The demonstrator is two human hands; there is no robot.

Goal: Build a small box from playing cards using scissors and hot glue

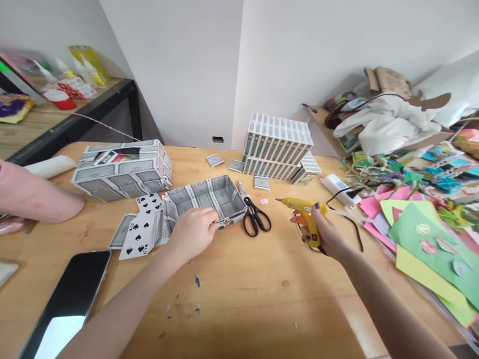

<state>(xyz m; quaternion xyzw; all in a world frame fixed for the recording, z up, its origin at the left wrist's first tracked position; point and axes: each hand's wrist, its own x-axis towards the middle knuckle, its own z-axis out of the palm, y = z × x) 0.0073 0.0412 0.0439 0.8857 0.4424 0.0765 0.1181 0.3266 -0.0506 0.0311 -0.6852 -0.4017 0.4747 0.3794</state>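
Craft workspace by look of it; home or studio can't be told. Wooden table (239,299) marked with dark flecks (197,280) near side. Glue gun (298,204), black scissors (248,203) and open card-covered box (200,191) seen mid-table. Coloured paper (430,237) piled right, power strip (338,188) set beside it. Card-pack stack (277,143) lined up far side. Nozzle-tipped bottles (90,71) stored on side table (101,106), far left. Pale wall (307,60) seen behind.
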